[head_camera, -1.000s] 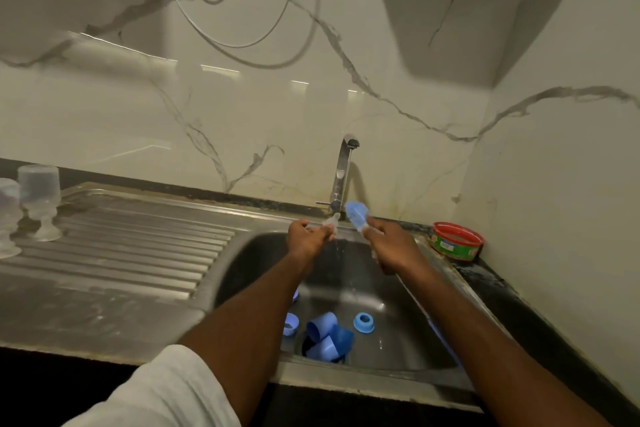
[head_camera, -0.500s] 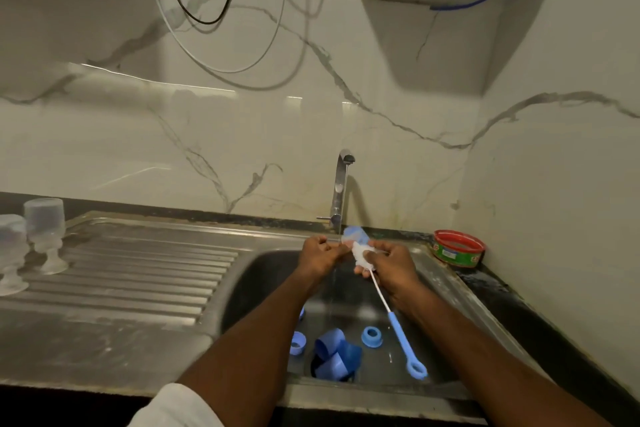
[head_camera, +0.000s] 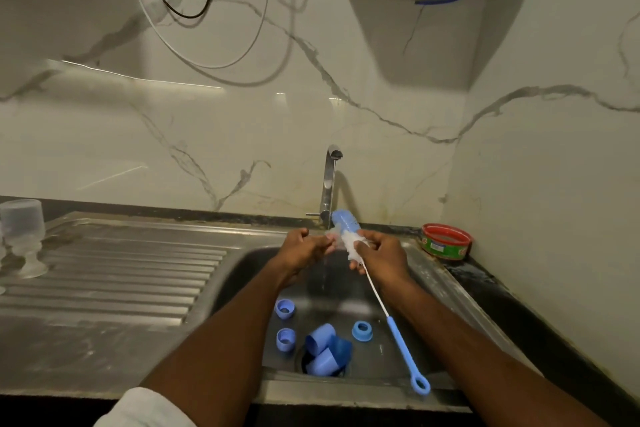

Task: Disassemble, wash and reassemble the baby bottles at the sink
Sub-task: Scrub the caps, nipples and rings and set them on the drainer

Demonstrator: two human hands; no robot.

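Marble-backed sink: right hand grips brush, handle trailing near-right; left hand, just left, pinches a small clear part, unidentifiable.

the sink held three blue rings, perhaps three blue caps heaped at the drain, and one brush; one clear bottle stood fully visible on the drainboard.

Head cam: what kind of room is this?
Most likely a home kitchen: a steel sink with a ribbed drainboard, a tap against a marble-look backsplash, and a soap tub on the counter.
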